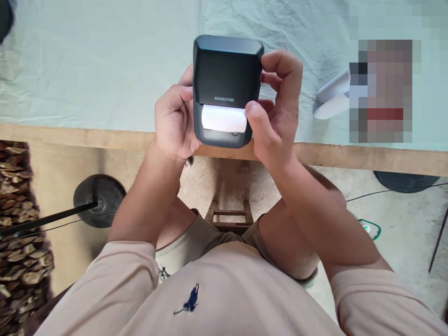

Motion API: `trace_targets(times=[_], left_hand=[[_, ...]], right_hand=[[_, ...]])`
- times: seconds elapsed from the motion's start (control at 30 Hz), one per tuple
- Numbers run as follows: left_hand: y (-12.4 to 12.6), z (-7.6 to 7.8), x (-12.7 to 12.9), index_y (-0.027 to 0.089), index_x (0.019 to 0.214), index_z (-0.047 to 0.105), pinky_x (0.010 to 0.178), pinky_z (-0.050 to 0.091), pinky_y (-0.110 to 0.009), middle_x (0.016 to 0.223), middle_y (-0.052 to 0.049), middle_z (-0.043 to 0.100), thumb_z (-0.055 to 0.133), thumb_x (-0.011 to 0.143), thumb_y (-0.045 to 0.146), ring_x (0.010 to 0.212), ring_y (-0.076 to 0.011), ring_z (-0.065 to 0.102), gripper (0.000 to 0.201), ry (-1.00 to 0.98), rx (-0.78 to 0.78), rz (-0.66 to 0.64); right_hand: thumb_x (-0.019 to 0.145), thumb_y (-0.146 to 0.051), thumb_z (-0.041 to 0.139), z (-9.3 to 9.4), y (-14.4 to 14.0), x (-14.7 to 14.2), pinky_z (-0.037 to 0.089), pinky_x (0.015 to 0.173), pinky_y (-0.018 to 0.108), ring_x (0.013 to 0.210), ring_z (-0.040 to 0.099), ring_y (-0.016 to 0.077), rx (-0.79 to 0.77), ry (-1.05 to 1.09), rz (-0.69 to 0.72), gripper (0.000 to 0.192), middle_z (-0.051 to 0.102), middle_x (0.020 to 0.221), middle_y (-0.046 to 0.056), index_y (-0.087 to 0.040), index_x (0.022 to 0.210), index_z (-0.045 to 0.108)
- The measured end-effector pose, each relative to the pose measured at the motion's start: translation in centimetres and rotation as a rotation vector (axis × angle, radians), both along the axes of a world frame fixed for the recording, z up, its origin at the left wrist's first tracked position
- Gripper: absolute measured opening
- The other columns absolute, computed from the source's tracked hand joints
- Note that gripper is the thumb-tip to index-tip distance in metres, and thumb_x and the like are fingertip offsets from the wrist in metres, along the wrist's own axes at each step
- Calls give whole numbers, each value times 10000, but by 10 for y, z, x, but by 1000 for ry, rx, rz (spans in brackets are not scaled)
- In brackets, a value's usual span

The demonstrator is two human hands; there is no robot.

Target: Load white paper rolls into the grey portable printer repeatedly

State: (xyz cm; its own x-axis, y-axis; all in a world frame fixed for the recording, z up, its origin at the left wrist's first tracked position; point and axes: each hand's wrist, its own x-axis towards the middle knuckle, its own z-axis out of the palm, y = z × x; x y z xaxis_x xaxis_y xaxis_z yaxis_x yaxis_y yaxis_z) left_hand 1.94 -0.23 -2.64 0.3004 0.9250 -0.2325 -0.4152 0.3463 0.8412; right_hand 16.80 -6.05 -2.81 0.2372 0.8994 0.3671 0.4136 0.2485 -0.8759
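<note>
A dark label printer (227,72) marked NIIMBOT is held up above the table's front edge. White label paper (224,118) sticks out of the slot in its lower front, above a small round button. My left hand (175,114) grips the printer's left side, with some fingers hidden behind it. On the other side, my right hand (278,102) has its thumb at the right end of the paper and its bent index finger at the printer's upper right edge.
A pale green cloth (105,60) covers the wooden-edged table (332,156). White rolled pieces (332,95) lie at the right beside a pixelated patch. Below are a wooden stool (229,213), a round black stand base (100,200) and stacked firewood (21,233).
</note>
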Motion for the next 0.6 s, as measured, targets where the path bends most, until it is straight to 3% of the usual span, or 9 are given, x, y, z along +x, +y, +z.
trace_targets(times=[0.17,0.23,0.33,0.4,0.53,0.6], left_hand=[[2,4,2,249,793,611,1047,551,-404,907,-18,729,521,758,286,1322,-267,540,103,-4,-54,-43],[0,5,1,266,837,638,1073,526,-374,852,-20,731,547,794,361,1338,-263,521,138,0,-91,-26],[-3,9,2,262,1001,686,1059,530,-381,839,-49,733,537,841,517,1350,-280,526,336,-23,-121,-35],[-6,13,5,247,1047,692,1048,539,-389,932,-55,738,513,870,512,1342,-276,547,365,-42,-78,-85],[-11,20,11,211,1049,683,1084,512,-376,1092,-45,717,446,930,417,1355,-247,546,337,-59,43,-206],[-12,20,12,227,1027,676,1082,512,-374,1096,-31,714,419,944,423,1379,-242,525,334,-67,76,-200]], right_hand=[[793,-350,464,10,-1,5,541,783,269,1257,491,165,36,-18,61,527,441,1363,78,-276,1299,333],[773,-316,505,16,3,9,533,800,272,1168,532,151,57,-61,43,541,492,1303,76,-248,1284,341],[812,-316,531,24,13,11,506,748,255,847,534,70,144,-90,10,449,492,1237,65,-203,1206,347],[882,-368,510,29,20,10,466,672,243,707,480,26,169,-64,-29,366,473,1255,57,-199,1160,342],[940,-375,451,39,28,7,434,630,218,704,508,13,183,83,-132,267,508,1090,-2,-224,1155,403],[920,-329,464,46,28,9,412,621,213,730,505,18,194,5,-166,176,499,1000,-12,-216,1049,503]])
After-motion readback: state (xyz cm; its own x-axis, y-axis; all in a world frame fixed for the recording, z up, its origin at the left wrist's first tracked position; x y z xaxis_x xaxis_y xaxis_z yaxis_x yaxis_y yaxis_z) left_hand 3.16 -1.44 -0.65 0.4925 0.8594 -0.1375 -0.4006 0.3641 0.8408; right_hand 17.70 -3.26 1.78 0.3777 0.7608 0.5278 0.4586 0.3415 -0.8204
